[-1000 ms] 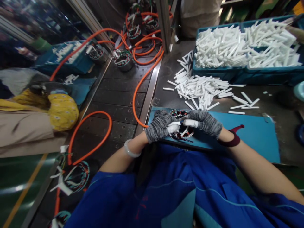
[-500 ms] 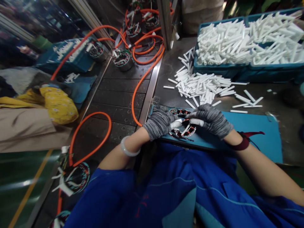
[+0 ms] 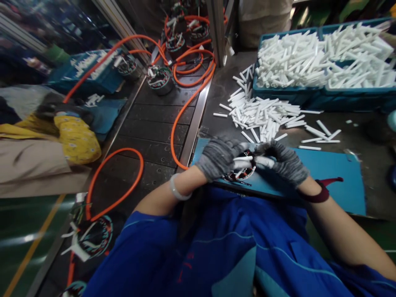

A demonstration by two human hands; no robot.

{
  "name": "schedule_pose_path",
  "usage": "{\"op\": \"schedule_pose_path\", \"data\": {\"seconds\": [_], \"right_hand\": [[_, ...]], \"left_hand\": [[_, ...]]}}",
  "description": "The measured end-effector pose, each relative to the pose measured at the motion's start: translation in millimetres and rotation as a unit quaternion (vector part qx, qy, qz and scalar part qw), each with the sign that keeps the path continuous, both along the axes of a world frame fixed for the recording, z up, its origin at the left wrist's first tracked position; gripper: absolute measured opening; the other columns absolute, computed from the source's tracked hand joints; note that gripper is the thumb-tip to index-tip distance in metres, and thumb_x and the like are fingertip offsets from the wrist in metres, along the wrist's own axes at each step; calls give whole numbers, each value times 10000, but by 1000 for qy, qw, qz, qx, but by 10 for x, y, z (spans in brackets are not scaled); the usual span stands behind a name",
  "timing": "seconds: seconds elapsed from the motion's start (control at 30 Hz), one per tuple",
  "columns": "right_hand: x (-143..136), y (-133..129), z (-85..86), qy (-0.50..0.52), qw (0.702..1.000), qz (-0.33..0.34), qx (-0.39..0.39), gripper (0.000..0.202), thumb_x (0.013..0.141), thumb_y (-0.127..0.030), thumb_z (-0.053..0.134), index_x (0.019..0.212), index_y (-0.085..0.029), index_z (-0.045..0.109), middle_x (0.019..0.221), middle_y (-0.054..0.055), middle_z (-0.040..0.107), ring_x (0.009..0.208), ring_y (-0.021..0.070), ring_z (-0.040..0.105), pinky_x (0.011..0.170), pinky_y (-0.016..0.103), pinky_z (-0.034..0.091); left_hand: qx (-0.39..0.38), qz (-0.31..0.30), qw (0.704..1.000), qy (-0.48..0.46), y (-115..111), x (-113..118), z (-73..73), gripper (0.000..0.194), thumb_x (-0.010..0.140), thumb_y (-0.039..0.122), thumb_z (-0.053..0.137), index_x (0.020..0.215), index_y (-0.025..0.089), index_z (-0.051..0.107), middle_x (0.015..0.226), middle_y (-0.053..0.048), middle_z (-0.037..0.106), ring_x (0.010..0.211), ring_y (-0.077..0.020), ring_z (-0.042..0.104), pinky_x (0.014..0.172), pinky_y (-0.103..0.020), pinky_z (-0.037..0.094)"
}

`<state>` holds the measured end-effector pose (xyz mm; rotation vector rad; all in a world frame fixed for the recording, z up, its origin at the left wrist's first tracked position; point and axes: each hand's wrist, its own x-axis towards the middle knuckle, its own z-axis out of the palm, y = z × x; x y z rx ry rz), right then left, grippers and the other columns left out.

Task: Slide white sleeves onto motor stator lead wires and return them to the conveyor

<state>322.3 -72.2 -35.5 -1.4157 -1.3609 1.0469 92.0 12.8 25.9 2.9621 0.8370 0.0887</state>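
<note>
A round motor stator (image 3: 249, 172) with dark windings lies on the blue mat (image 3: 328, 173) before me, partly hidden by my fingers. My left hand (image 3: 220, 159), in a grey striped glove with white fingertips, reaches over its left side. The fingers are closed on a short white tube (image 3: 243, 158) above the stator. From the right comes my right hand (image 3: 283, 163), gloved alike, its thumb and fingers pinched together at the stator's edge. What they pinch is too small to make out.
Loose white tubes (image 3: 266, 113) are heaped behind the mat, below blue bins (image 3: 286, 91) full of them. An orange hose (image 3: 173, 136) loops over the dark slatted conveyor (image 3: 139, 119) on the left, among other stators (image 3: 160, 80). A co-worker's yellow sleeve (image 3: 76, 138) is further left.
My right hand has drawn slightly right, away from the left one. My left hand has shifted right over the stator, and a white tube now shows at its fingertips.
</note>
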Motion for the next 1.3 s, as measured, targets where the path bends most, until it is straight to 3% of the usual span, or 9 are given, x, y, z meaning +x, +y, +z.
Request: {"op": "schedule_pose_path", "data": {"seconds": [0.1,0.23,0.43,0.53,0.63,0.93,1.1,1.2,1.3], "right_hand": [[-83,-276,33,-26,994,82,-59,427,783,-589,785,992,-239,656,859,19,723,781,195,677,739,335,569],[-268,-373,-43,-101,980,162,-51,456,836,-643,695,1040,-236,662,880,55,759,756,224,709,672,338,568],[-145,-30,-9,-241,969,22,41,331,931,-537,618,1035,-245,735,952,77,784,872,282,743,784,404,576],[-45,-36,56,-296,943,-93,116,321,961,-467,593,1101,-224,750,1008,99,777,934,295,730,841,436,574],[-70,-136,83,-290,937,-58,185,309,975,-442,600,1151,-234,747,1025,88,760,938,259,708,849,410,568],[-380,135,78,-296,920,84,242,417,992,-509,553,1097,-177,783,920,117,724,854,235,632,805,392,484],[-257,39,20,-36,993,87,64,325,946,-476,643,976,-186,786,875,52,741,808,186,638,782,337,492],[-226,-44,-33,133,985,55,-100,331,881,-500,706,928,-180,772,844,21,734,746,165,627,723,311,498],[-310,-56,-44,118,988,-21,-98,345,874,-522,694,915,-189,774,875,27,738,793,175,635,769,324,507]], "left_hand": [[68,-21,994,-83,-49,-472,-109,765,886,770,529,1386,200,630,1217,-127,748,1016,-259,710,874,-370,532],[13,-76,996,-32,-138,-758,-358,557,980,552,573,1444,244,577,1371,-103,684,1039,-201,724,828,-291,569],[11,83,996,25,-403,-343,-422,615,1010,465,544,1545,174,464,1248,-183,727,854,-258,766,709,-309,587],[-33,90,993,-69,-516,-251,-383,899,924,568,648,1612,116,288,1231,-209,725,856,-286,764,778,-344,607],[-83,71,974,-199,-560,-351,-404,1041,866,576,719,1625,120,172,1385,-222,636,1122,-310,717,936,-358,603],[17,28,950,-311,-586,-617,-335,341,902,231,743,1215,212,611,1192,-92,730,1099,-204,736,938,-319,632],[-56,19,980,-189,-329,-653,-370,271,987,303,629,1232,205,689,1200,-70,769,1078,-196,752,946,-290,624],[-114,30,987,-107,-281,-591,-419,301,1006,367,591,1225,210,726,1155,-59,785,1060,-206,759,942,-297,619],[-64,60,991,-101,-385,-464,-414,301,987,380,620,1207,219,747,1097,-67,798,977,-217,780,844,-283,638]]}}
